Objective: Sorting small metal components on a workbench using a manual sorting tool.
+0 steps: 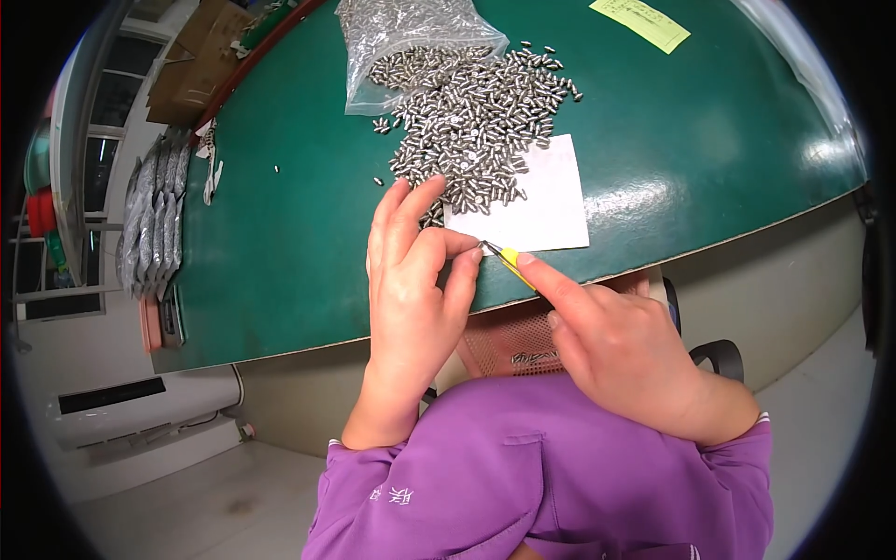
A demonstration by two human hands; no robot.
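Near the table's front edge, my left hand (pixel 415 271) pinches something tiny between thumb and forefinger. It looks like one of the small metal pieces, but the fingertips mostly hide it. The other fingers of that hand are raised, close to the loose pile of small silvery metal pieces (pixel 481 117). My right hand (pixel 621 350) grips yellow tweezers (pixel 511 259) with a dark tip. That tip meets the left fingertips. A sheet of white paper (pixel 551 201) lies just beyond, partly beneath the pile.
A clear plastic bag (pixel 411 23) spills pieces onto the green table (pixel 289 252). Silvery packets (pixel 154 215) stand along the left edge. A yellow note (pixel 642 22) lies far right. Below the front edge, a reddish mesh basket (pixel 499 341) holds some small pieces. Cardboard (pixel 196 61) is far left.
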